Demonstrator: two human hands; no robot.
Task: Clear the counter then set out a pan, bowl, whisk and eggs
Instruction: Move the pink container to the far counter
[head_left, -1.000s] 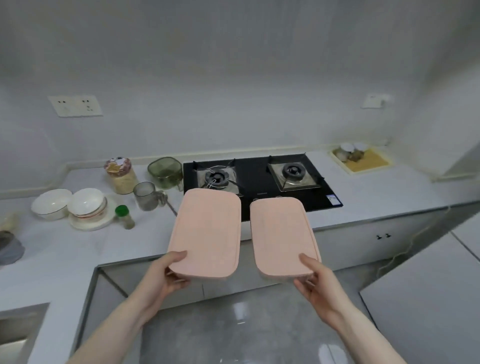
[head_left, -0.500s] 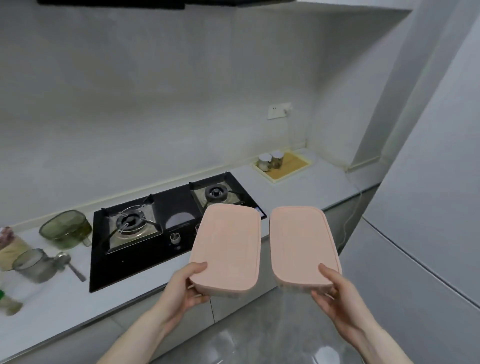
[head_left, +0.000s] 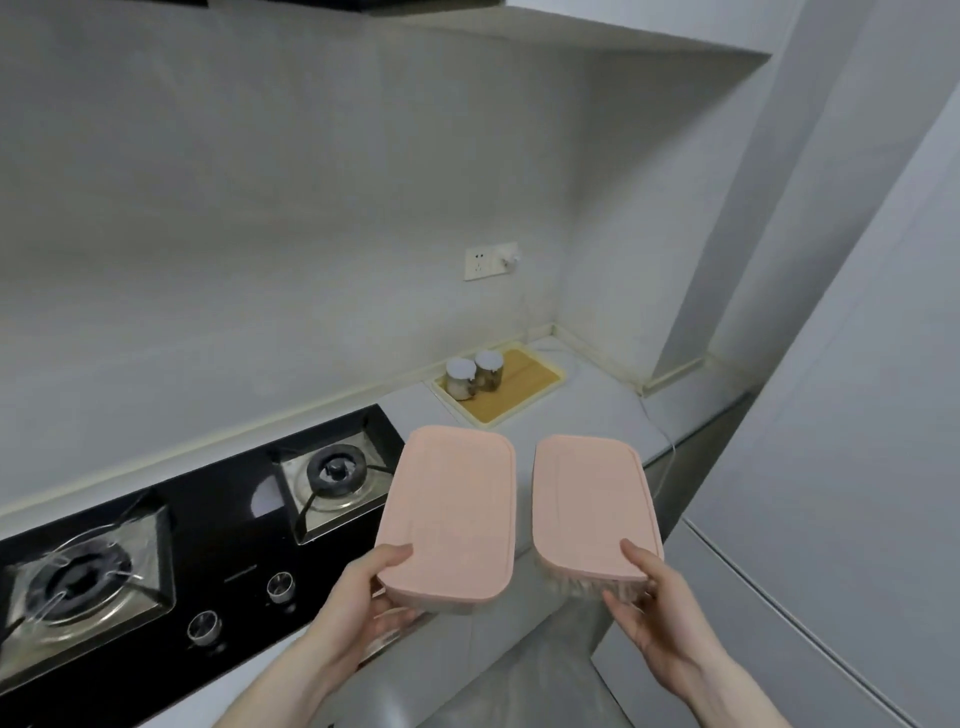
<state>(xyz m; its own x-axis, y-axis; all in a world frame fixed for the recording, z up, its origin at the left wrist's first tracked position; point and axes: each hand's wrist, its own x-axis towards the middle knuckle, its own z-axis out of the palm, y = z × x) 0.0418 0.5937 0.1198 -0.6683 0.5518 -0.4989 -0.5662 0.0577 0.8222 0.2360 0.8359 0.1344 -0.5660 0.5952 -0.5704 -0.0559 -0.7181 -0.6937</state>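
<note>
Dim, flat, greyish light, no hard shadows. Soft sheen on black hob (head_left: 218, 525) glass, pale reflection patch near right burner (head_left: 336, 470). Wide-angle bending at edges, walls lean. Slight softness throughout, compression smear on wall.

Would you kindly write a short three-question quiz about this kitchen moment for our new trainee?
1. True or false: the left hand and right hand each hold one pink-lidded container.
2. How many jars stand on the yellow tray?
3. The left container is above: A) the gas hob's right edge, B) the tray, C) a sink.

Key: 1 true; 2 two; 3 A. The right container is beside the left one, apart from it.
</note>
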